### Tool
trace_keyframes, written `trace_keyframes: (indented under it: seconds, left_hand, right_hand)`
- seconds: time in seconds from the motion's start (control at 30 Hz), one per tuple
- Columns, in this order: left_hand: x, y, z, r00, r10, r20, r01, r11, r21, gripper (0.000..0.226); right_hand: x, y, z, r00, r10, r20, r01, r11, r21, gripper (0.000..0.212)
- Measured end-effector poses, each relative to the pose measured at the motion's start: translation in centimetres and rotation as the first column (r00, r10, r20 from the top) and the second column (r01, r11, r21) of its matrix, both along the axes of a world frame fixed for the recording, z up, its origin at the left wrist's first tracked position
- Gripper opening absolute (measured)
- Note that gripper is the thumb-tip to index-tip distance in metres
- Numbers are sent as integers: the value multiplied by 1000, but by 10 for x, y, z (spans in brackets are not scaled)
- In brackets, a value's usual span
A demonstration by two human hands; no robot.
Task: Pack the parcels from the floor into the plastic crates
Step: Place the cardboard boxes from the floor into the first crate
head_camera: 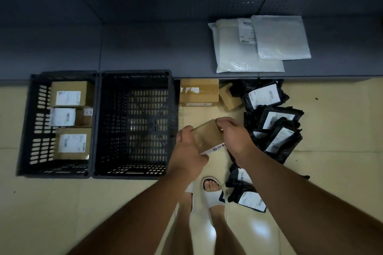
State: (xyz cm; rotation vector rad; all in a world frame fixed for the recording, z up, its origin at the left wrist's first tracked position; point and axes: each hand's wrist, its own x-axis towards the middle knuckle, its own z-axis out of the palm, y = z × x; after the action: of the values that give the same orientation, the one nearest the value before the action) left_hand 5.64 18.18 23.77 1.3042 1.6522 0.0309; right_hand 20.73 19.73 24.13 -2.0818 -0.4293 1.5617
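A white sandal (214, 194) stands on the cream tiled floor (41, 213) (glossy), below a grey shelf (145, 47).

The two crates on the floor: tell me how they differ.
The left crate holds cardboard boxes with white labels; the right crate holds nothing that shows, its slotted bottom bare. The left crate sits farther from the hands; the right crate is next to the left hand and right hand, which hold a small brown box. Both are dark slotted plastic, side by side against the shelf base.
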Motion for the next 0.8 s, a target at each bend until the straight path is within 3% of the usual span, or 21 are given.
trace_keyframes:
  seconds: [0.13,0.3,0.43,0.6,0.67,0.8]
  left_hand:
    - [-25,-9,12,994,101,31,-100,995,-28,82]
    - [-64,-26,23,877,462,136,-439,883,-169,71]
    - [-104,-46,25,671,724,163,-675,687,-270,79]
    - [-165,-77,32,281,907,315,-785,406,-468,48]
    - [-189,-91,36,185,912,367,-786,362,-502,45]
    - [-239,-124,43,93,902,421,-785,327,-526,45]
  right_hand:
    - [-16,7,10,992,122,10,-122,992,33,16]
    - [-52,13,18,963,268,14,-268,961,65,25]
    - [-91,8,21,909,414,44,-416,906,75,17]
    - [-151,-5,18,834,524,174,-535,845,17,39]
    - [-177,-10,20,786,592,180,-600,800,-12,39]
    - [-240,-26,29,738,661,133,-665,747,-19,28]
